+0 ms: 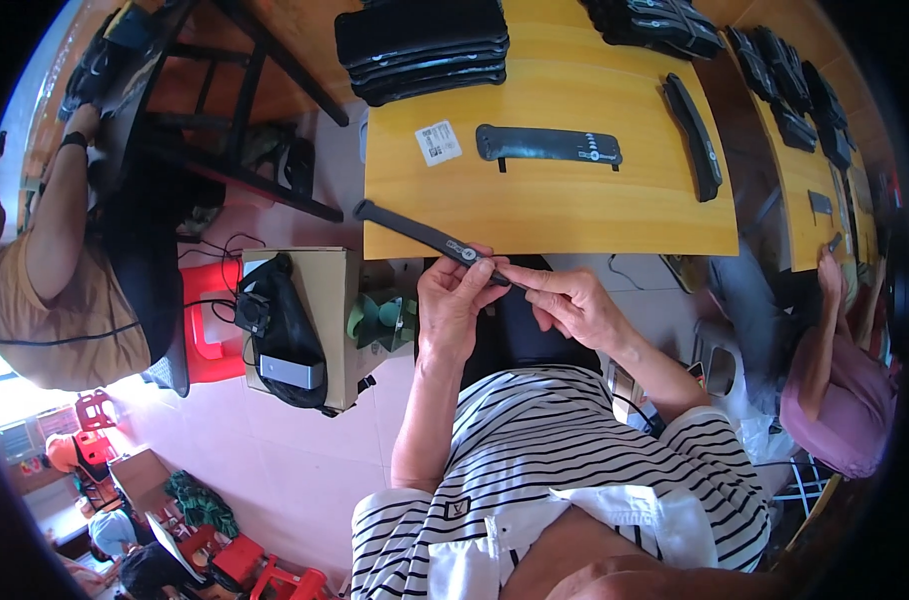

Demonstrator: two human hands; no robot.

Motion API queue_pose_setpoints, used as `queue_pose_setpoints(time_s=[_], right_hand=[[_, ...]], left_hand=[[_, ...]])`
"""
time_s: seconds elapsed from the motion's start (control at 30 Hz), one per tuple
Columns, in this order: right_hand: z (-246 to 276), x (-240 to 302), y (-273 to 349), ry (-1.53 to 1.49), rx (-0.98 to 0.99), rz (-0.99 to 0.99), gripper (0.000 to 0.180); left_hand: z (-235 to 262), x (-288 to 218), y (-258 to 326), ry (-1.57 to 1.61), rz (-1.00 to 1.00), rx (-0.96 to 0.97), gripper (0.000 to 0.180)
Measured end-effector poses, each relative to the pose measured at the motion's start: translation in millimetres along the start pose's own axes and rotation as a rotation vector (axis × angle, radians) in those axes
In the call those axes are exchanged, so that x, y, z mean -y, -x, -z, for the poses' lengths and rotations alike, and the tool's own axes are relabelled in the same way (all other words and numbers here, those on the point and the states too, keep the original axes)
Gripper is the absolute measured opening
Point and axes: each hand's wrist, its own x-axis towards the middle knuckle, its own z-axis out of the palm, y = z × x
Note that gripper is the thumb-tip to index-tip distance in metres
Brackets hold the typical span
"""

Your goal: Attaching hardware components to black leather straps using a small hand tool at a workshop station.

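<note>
Held strap: a dark strap [415, 229] slants over the bench's near edge, far end above the wood, near end at the person's fingers.
Left hand: the left hand [450, 300] grasps the strap's near end, thumb on top.
Right hand: the right hand [573, 305] has its fingertips at that same end; from where I stand, cannot tell whether they pinch it.
Bench: yellow wood-toned bench [595, 220], bare along the near edge.
Bench, middle: wide black band [545, 147] lying flat, pale print toward its right end; white label [438, 143] just left of it.
Bench, right side: long black strap piece [693, 140] lying lengthwise near the edge.
Bench, far side: neat black stack [425, 50] at left, looser black pile [665, 25] at right.
Left of the person: cardboard box [340, 330] bearing a black bag [285, 335] and a silver-grey block [291, 372]; red stool [213, 335] beside it.
Neighbours: one person in a tan top [75, 300] at left; another in a mauve top [843, 390] at right, by a second bench [805, 205].
Floor: pale pinkish tile [325, 450].
</note>
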Motion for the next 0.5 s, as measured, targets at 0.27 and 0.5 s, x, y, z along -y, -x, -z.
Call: queue_pose_setpoints(time_s=[0.27, 0.5], right_hand=[[3, 9, -3, -0.431, 0.063, -0.225, 0.041], [20, 15, -9, 0.821, 0.045, 0.563, 0.052]], left_hand=[[-6, -2, 4, -0.049, -0.142, -0.062, 0.018], [11, -8, 3, -0.065, 0.087, 0.085, 0.016]])
